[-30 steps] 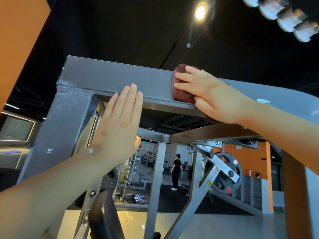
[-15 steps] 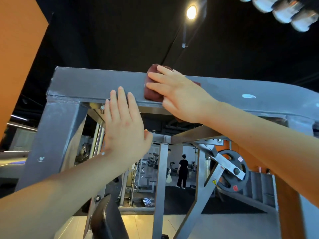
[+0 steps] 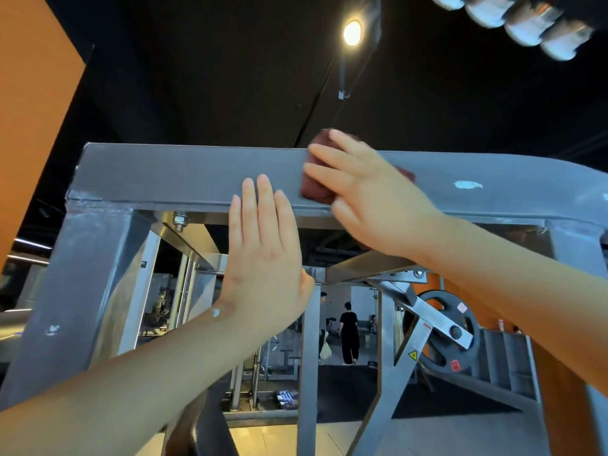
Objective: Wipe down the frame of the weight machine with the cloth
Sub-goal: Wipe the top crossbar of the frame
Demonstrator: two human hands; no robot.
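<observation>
Cloth is the dark red wad pressed against the front face of the machine's grey top beam, a bit right of centre in the head view. Most of it is buried under the right hand, so only the left edge by the fingertips and a corner past the knuckles peek out. That hand lies flat on it with fingers straight and slightly spread, pushing it onto the metal rather than bunching it. It's kinda motion-blurred and I can't make out the thumb. The left hand is up flat mid-picture, fingers straight and close together, holding nothing. Its tips overlap the beam's lower edge, but I can't tell if it actually touches the steel. Both forearms run off the bottom corners. There's a white smear on the beam to the right of the cloth, and a bolt under it on the left. Lower right, a black weight plate is half covered by an angled steel arm. Through the uprights there's a person in black, far off and seen from behind. Up top are a ceiling light and a blurry row of chrome knobs clipped by the upper right corner. An orange wall fills the left, and a black pad is cut off at the bottom.
</observation>
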